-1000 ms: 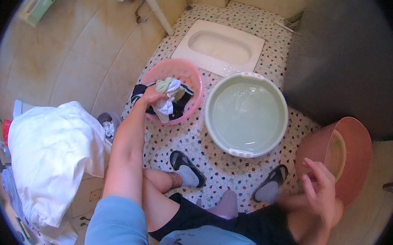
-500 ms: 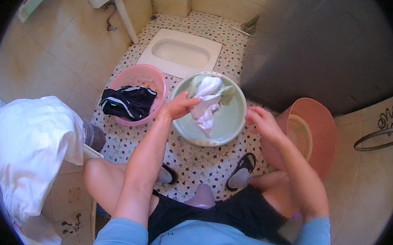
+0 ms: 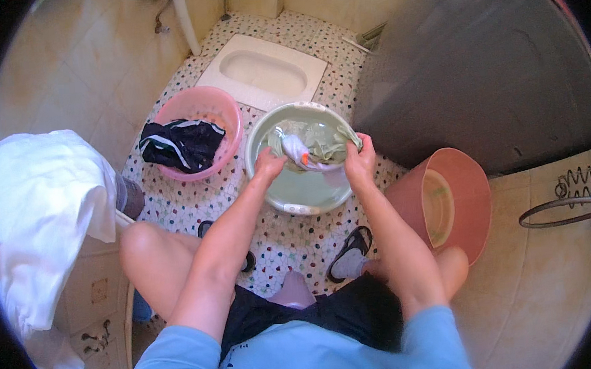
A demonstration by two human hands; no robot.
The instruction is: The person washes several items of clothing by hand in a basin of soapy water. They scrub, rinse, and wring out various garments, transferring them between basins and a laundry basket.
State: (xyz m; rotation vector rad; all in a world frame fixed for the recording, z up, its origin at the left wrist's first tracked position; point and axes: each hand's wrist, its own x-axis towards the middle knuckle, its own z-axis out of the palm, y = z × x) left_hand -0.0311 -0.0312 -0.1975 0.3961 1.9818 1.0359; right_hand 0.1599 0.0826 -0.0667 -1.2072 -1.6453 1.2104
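Head view: the cloth (image 3: 317, 155) is stretched loosely across the basin (image 3: 297, 210), over the water, and looks limp, creased and partly twisted. It is pale green at both ends, with a white stretch left of its middle and a small bright orange patch on that white; a paler flap hangs down near its right end. Whether this is one piece or two tangled together cannot be told, nor how much of it lies under the surface. The left hand (image 3: 269, 164) is at the basin's left side, back upward, its thumb pointing right along the cloth and its fingers curled round the left end, their tips hidden. The right hand (image 3: 360, 158) is by the right rim, slightly raised, thumb and bent fingers pinching a bunched green corner. Both forearms reach forward from blue sleeves, nearly straight at the elbow, and converge on the basin between the knees. Left of it, a pink tub (image 3: 232, 134) holds a dark garment (image 3: 186, 145) with white stripes; a reddish bucket (image 3: 474, 213) lies near the right knee.
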